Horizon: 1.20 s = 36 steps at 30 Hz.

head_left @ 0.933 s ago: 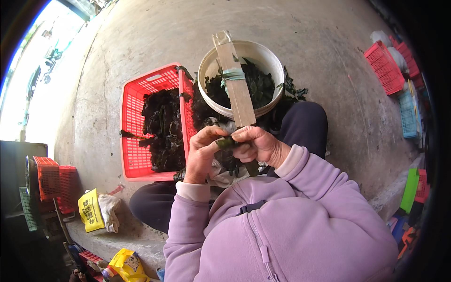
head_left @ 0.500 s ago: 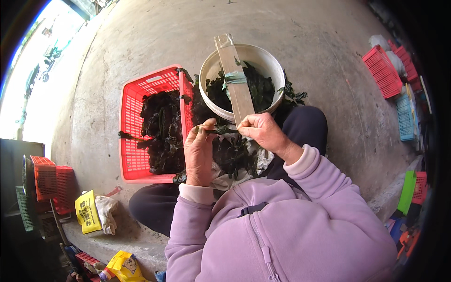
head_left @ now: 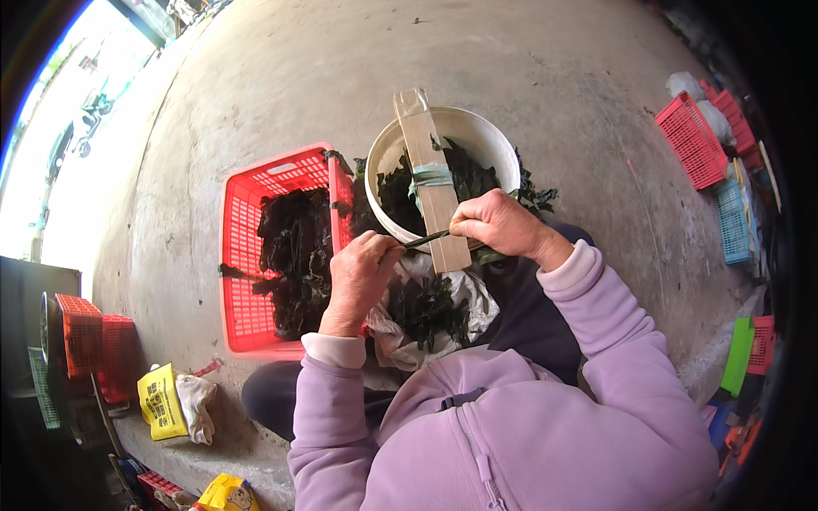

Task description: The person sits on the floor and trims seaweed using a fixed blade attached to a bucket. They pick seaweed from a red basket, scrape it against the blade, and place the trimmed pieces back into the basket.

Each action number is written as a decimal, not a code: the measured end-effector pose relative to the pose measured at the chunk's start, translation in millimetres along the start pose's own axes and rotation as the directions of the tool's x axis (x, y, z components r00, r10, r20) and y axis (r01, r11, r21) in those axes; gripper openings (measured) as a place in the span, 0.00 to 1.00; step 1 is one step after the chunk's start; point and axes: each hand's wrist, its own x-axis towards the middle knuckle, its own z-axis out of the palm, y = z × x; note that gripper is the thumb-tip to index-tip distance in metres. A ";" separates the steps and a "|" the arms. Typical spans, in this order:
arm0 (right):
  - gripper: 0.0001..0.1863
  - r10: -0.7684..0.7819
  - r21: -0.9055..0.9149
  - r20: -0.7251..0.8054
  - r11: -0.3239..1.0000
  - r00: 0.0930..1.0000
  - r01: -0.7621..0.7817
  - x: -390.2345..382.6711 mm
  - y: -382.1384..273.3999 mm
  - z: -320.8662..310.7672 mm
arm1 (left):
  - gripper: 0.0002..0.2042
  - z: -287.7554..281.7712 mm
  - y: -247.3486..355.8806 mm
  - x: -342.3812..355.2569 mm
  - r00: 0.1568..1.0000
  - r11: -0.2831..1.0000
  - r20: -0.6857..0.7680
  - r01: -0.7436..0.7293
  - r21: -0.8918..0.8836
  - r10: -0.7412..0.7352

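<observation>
A thin strip of dark green seaweed [head_left: 426, 239] is pulled taut between my two hands, crossing the near part of a flat wooden board [head_left: 440, 207]. My left hand [head_left: 362, 271] pinches one end, left of the board. The other end is gripped by my right hand [head_left: 501, 225], just right of it. The board rests across the rim of a white bucket [head_left: 383, 145] and has a pale green band tied round its middle. More seaweed [head_left: 473, 177] fills the bucket. Below the strip, loose seaweed [head_left: 426, 312] lies on a whitish sack [head_left: 482, 308] between my legs.
Left of the bucket stands a red plastic basket [head_left: 235, 292] holding dark seaweed bundles [head_left: 294, 247]. A yellow bag [head_left: 162, 403] lies on the concrete floor [head_left: 545, 94] at left. Red crates [head_left: 692, 140] and a blue crate [head_left: 733, 220] line the right side.
Both hands have moved away from my body and spread apart. The strip, earlier short at the board's near end, is now stretched across the board. The whole scene sits lower in view.
</observation>
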 end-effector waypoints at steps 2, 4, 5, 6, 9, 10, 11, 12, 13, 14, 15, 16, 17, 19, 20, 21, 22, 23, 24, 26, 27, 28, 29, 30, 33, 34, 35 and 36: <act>0.09 -0.040 0.041 0.018 0.998 0.999 0.039 8.4 7.7 -4.4 | 0.04 3.7 -9.2 7.1 0.999 1.000 -0.033 0.007 -0.007 -0.007; 0.10 0.025 0.195 0.050 0.980 0.998 -0.034 14.9 13.3 -0.2 | 0.04 11.6 -13.8 12.3 0.995 1.000 -0.101 -0.012 0.014 0.013; 0.11 0.040 0.307 0.015 0.951 0.999 -0.043 18.3 14.3 6.1 | 0.06 16.9 -13.3 13.3 0.969 0.986 -0.221 -0.081 0.143 0.111; 0.09 0.083 0.370 -0.007 0.926 0.996 -0.075 20.6 14.5 11.4 | 0.06 21.5 -11.2 12.2 0.952 0.991 -0.302 -0.007 0.134 0.048; 0.08 0.114 0.463 -0.075 0.884 0.991 -0.067 18.2 9.8 29.2 | 0.15 27.8 2.3 -2.4 0.796 0.613 0.115 0.540 -0.577 -0.594; 0.09 0.170 0.470 -0.059 0.874 0.984 -0.123 17.1 6.8 36.2 | 0.17 29.9 8.9 -8.8 0.777 0.432 0.257 0.555 -0.711 -0.575; 0.10 0.168 0.486 -0.055 0.866 0.984 -0.121 14.8 3.8 42.9 | 0.18 33.7 17.0 -16.1 0.748 0.207 0.404 0.574 -0.792 -0.527; 0.09 0.193 0.572 0.024 0.802 0.981 -0.172 10.8 1.0 49.3 | 0.17 38.1 21.9 -17.9 0.711 -0.046 0.510 0.561 -0.827 -0.484; 0.10 0.149 0.576 0.020 0.807 0.989 -0.133 6.9 -0.5 52.8 | 0.17 41.1 25.9 -19.7 0.747 -0.039 0.480 0.523 -0.851 -0.459; 0.09 0.183 0.570 0.005 0.807 0.983 -0.153 4.4 -0.9 56.7 | 0.16 41.4 26.2 -19.4 0.740 -0.003 0.450 0.518 -0.855 -0.501; 0.10 0.209 0.581 -0.005 0.796 0.978 -0.167 1.5 -0.4 60.5 | 0.14 42.9 26.2 -18.6 0.756 0.035 0.407 0.492 -0.870 -0.513; 0.10 0.183 0.579 -0.024 0.804 0.983 -0.135 -3.3 0.5 63.5 | 0.13 43.4 25.7 -18.1 0.746 0.006 0.410 0.485 -0.875 -0.525; 0.10 0.181 0.574 -0.035 0.809 0.983 -0.128 -8.8 1.4 66.2 | 0.12 43.4 24.8 -17.7 0.737 -0.023 0.413 0.476 -0.879 -0.535; 0.10 0.188 0.582 -0.015 0.800 0.982 -0.145 -16.2 3.9 69.5 | 0.10 43.6 24.5 -20.2 0.733 -0.083 0.422 0.451 -0.889 -0.533; 0.09 0.196 0.595 0.017 0.786 0.980 -0.168 -19.3 5.6 70.0 | 0.09 43.7 24.3 -22.0 0.739 -0.113 0.426 0.435 -0.893 -0.523; 0.09 0.200 0.611 0.049 0.769 0.979 -0.188 -23.2 7.3 69.9 | 0.08 43.4 24.1 -24.3 0.744 -0.142 0.429 0.418 -0.897 -0.512; 0.09 0.203 0.615 0.098 0.758 0.974 -0.220 -26.7 9.7 66.6 | 0.08 42.6 23.8 -26.2 0.764 -0.162 0.404 0.376 -0.912 -0.503; 0.09 0.206 0.611 0.122 0.756 0.971 -0.237 -30.2 12.1 61.8 | 0.07 41.3 23.1 -27.3 0.783 -0.182 0.379 0.333 -0.925 -0.494; 0.09 0.209 0.606 0.146 0.754 0.967 -0.254 -33.6 13.9 56.4 | 0.07 39.1 22.4 -28.4 0.800 -0.203 0.352 0.289 -0.936 -0.485; 0.08 0.219 0.507 0.202 0.811 0.955 -0.293 -38.9 15.9 40.8 | 0.06 26.1 16.5 -29.2 0.789 -0.100 0.428 0.431 -0.897 -0.441; 0.08 0.175 0.446 0.185 0.862 0.967 -0.241 -40.1 15.6 35.5 | 0.06 22.0 15.9 -29.3 0.746 -0.034 0.483 0.529 -0.848 -0.459; 0.07 0.132 0.380 0.168 0.906 0.977 -0.188 -41.0 14.7 31.0 | 0.04 23.7 20.1 -30.4 0.709 0.068 0.473 0.588 -0.806 -0.523; 0.07 0.135 0.280 0.158 0.944 0.978 -0.176 -41.0 13.0 26.9 | 0.05 26.6 25.1 -30.6 0.720 0.213 0.450 0.625 -0.751 -0.528; 0.07 0.087 0.225 0.151 0.967 0.985 -0.120 -42.0 10.7 20.6 | 0.05 29.5 30.6 -30.4 0.737 0.347 0.429 0.643 -0.683 -0.521; 0.07 -0.093 0.064 0.089 0.994 0.992 0.088 -41.3 2.1 13.2 | 0.04 30.8 40.8 -28.9 0.860 0.723 0.348 0.505 -0.471 -0.374; 0.05 -0.168 0.029 0.063 0.986 0.984 0.167 -41.7 0.0 14.3 | 0.04 30.7 44.5 -28.8 0.902 0.814 0.320 0.409 -0.412 -0.291; 0.05 -0.176 0.053 0.052 0.983 0.983 0.174 -37.9 -0.9 19.1 | 0.04 29.6 47.9 -29.2 0.933 0.888 0.298 0.303 -0.347 -0.202; 0.05 -0.256 0.107 0.021 0.962 0.966 0.252 -32.8 -0.8 25.5 | 0.07 26.0 50.6 -31.6 0.941 0.926 0.306 0.237 -0.295 -0.143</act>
